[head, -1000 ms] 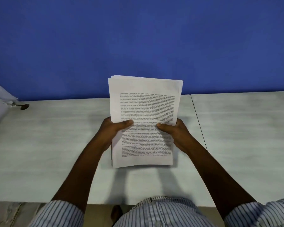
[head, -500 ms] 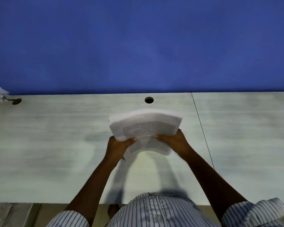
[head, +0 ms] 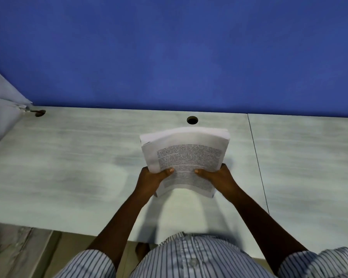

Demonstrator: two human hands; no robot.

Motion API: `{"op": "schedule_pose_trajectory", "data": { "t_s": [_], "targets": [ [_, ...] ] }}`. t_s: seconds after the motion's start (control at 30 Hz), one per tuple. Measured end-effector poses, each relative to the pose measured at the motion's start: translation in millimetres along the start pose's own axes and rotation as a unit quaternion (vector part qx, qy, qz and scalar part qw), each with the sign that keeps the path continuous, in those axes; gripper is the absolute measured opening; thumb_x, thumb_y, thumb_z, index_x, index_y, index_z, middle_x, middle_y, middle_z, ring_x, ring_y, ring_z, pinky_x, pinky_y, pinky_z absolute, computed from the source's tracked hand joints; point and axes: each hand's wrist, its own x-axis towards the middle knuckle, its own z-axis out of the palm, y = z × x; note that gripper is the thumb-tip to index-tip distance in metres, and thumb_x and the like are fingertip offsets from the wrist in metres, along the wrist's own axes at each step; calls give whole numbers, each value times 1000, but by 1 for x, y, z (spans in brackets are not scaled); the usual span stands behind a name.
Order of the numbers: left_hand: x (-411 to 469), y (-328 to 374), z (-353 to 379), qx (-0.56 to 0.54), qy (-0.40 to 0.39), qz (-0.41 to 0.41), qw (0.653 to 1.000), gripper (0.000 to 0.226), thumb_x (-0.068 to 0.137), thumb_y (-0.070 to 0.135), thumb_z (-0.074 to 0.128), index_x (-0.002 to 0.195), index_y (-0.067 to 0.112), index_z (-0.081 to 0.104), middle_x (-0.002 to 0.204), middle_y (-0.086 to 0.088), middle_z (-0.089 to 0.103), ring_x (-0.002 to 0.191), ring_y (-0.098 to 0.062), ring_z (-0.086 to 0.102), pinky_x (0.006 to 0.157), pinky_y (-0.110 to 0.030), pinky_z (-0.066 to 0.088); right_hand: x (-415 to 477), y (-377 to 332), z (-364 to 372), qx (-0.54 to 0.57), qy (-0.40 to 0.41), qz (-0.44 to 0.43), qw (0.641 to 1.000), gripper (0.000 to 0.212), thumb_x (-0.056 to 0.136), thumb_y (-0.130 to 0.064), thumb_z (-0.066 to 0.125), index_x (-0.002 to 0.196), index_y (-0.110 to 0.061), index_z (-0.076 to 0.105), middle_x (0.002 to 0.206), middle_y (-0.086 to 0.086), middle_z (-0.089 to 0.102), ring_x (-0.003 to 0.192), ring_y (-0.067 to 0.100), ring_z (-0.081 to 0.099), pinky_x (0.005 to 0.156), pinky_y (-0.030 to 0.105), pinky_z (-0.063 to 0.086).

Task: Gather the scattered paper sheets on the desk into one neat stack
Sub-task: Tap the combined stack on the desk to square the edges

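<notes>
Holding the stack of paper (head: pixel 186 157) in both hands, I have it over the middle of the desk (head: pixel 68 167), just short of the round hole (head: pixel 192 120) near the back edge. Its near end is lifted off the surface and throws a shadow below; whether the far edge touches the desk I cannot tell. The stack bows upward across its width, with printed text on the top page and the sheet ends showing thick along the far edge.

My left hand (head: pixel 151 179) grips the near left side, its thumb (head: pixel 167 171) pressed on the top page and the other fingers curled underneath, hidden. My right hand (head: pixel 219 178) clamps the near right side the same way. The two thumbs point at each other, near but apart.

A thin seam (head: pixel 257 161) crosses the desk to the right of the stack. A second hole (head: pixel 39 112) sits at the far left corner, beside a grey panel (head: pixel 0 109). A blue wall (head: pixel 169 57) rises behind the desk. My striped shirt (head: pixel 189 259) fills the bottom of the view.
</notes>
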Motion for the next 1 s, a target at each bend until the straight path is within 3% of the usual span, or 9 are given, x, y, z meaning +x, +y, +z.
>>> {"op": "schedule_pose_trajectory", "data": {
  "t_s": [0.17,0.4,0.53,0.6,0.67,0.77,0.83,0.9,1.0],
  "targets": [
    [0,10,-10,33,-45,9,998,31,77,24,85,106,28,73,96,17,74,88,6,70,72,-9,52,0,-1,4,14,-45,-4,999,30,81,-15,81,109,-20,73,105,-5,76,96,8,73,78,17,56],
    [-6,23,-44,10,-129,-30,991,47,77,21,82,122,11,70,121,-5,72,112,-26,69,103,-45,50,1,4,15,80,-88,73,990,39,87,-20,75,125,-14,67,117,4,74,104,20,72,86,34,58],
    [-11,39,-69,96,-103,-20,990,37,79,18,82,114,11,74,112,-3,75,104,-22,72,98,-41,53,4,-5,23,-118,-37,36,992,86,78,-29,85,149,-14,38,146,10,51,127,27,57,100,45,52],
    [-10,50,-79,171,-83,-17,982,31,79,20,83,108,12,76,104,0,77,94,-15,74,90,-34,55,4,-18,31,-293,12,-103,950,104,76,-37,85,156,-17,21,162,8,27,147,26,30,118,47,32],
    [-5,60,-88,287,-71,-1,955,29,77,27,84,102,13,77,98,0,76,88,-14,73,83,-31,54,-4,-44,45,-416,41,-284,863,101,80,-44,79,157,-16,20,165,10,17,153,27,13,124,49,17],
    [1,75,-89,498,-101,61,859,31,77,38,83,94,14,75,91,-6,73,84,-20,69,72,-30,51,-14,-79,82,-555,6,-462,692,89,76,-45,80,148,-9,41,157,18,36,149,36,25,121,60,8],
    [3,83,-81,605,-141,104,776,34,77,41,80,98,15,73,96,-8,73,90,-25,68,71,-31,49,-19,-92,109,-641,-92,-428,630,72,79,-41,78,139,-11,52,143,14,54,141,33,41,120,57,2],
    [9,90,-77,666,-172,127,715,37,76,43,78,103,19,72,101,-5,72,95,-24,66,71,-29,44,-18,-100,131,-697,-174,-320,618,52,87,-37,70,131,-13,55,128,9,63,122,29,57,115,46,26],
    [19,93,-86,684,-224,124,683,40,74,44,80,107,23,73,99,-1,73,90,-20,67,73,-30,48,-4,-110,158,-712,-239,-206,627,45,86,-38,70,124,-17,60,116,6,66,104,25,64,79,33,46]
  ]
}}
